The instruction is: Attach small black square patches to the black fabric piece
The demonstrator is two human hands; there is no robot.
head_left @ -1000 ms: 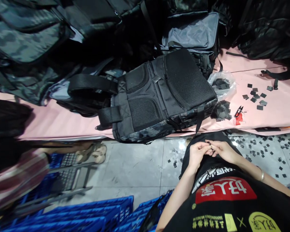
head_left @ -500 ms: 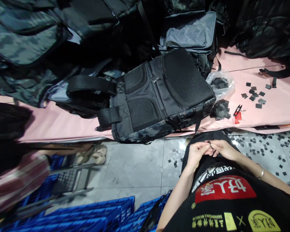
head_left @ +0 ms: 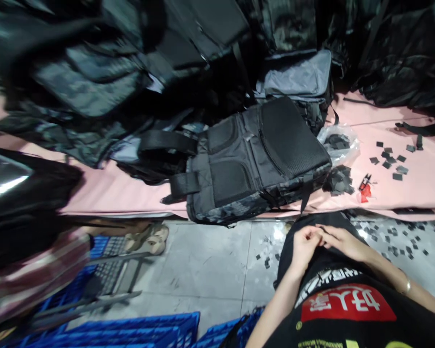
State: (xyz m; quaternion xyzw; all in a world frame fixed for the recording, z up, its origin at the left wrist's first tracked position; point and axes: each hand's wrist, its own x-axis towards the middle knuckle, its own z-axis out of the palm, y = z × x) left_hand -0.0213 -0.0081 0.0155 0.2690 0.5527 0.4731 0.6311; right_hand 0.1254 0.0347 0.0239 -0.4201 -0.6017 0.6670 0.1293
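My left hand (head_left: pixel 306 245) and my right hand (head_left: pixel 342 240) meet over my lap, just off the table's front edge. The fingertips of both are pinched together. Whatever lies between them is too small or hidden to name. In front of my hands, a black backpack (head_left: pixel 252 157) rests on its front on the table, its mesh back panel and straps facing up. One strap (head_left: pixel 306 195) hangs at its near right corner. Beside the bag are a pile of small black squares (head_left: pixel 339 181) and a clear plastic bag (head_left: pixel 353 145) holding more of them.
Small thread snips (head_left: pixel 365 181) with a red piece lie on the pink tabletop (head_left: pixel 373 118) near loose squares (head_left: pixel 387 161). More bags (head_left: pixel 90 82) are heaped behind. Blue crates (head_left: pixel 145 331) stand below. At the left, another person's plaid clothing (head_left: pixel 47 270) shows.
The view has shifted, so the scene sits lower and mostly further right. A small dark bit that showed between my fingertips is now out of sight. My hands stay together.
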